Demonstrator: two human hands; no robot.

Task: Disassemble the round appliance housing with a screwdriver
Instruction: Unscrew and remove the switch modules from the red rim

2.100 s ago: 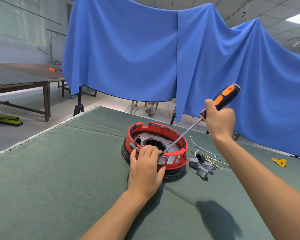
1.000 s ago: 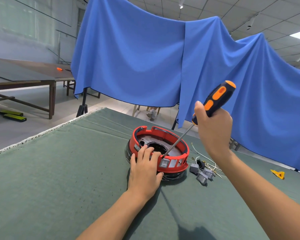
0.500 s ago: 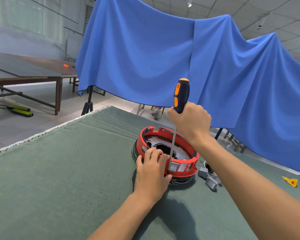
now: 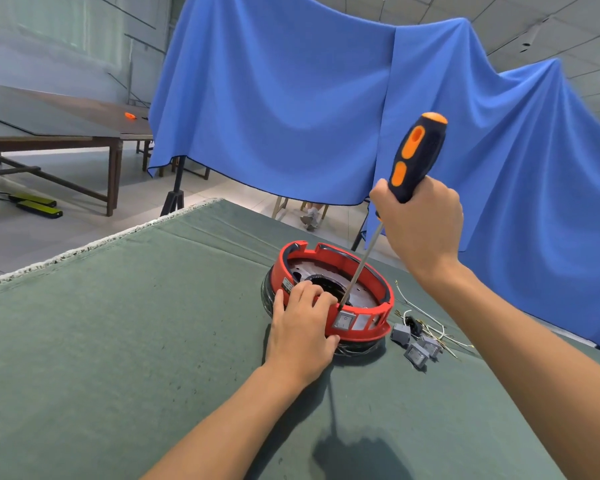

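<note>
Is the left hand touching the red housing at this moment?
Touching. The head view shows the left hand on the red housing, fingers curled over its near rim and thumb against the outer wall.

The housing (image 4: pixel 333 289) sits on your table (image 4: pixel 118 341), toward its far side. Your left hand (image 4: pixel 302 327) lies on the housing's near rim. Your right hand (image 4: pixel 420 223) is above and to the right, with the screwdriver (image 4: pixel 414 161) slanting down into the housing just behind the near wall. Right of the housing lie small switches (image 4: pixel 416 344), with loose wires (image 4: pixel 430 323) behind them, seemingly touching. A hanging cloth (image 4: pixel 291 98) stands behind the table; another table (image 4: pixel 49 129) lies far left.
</note>
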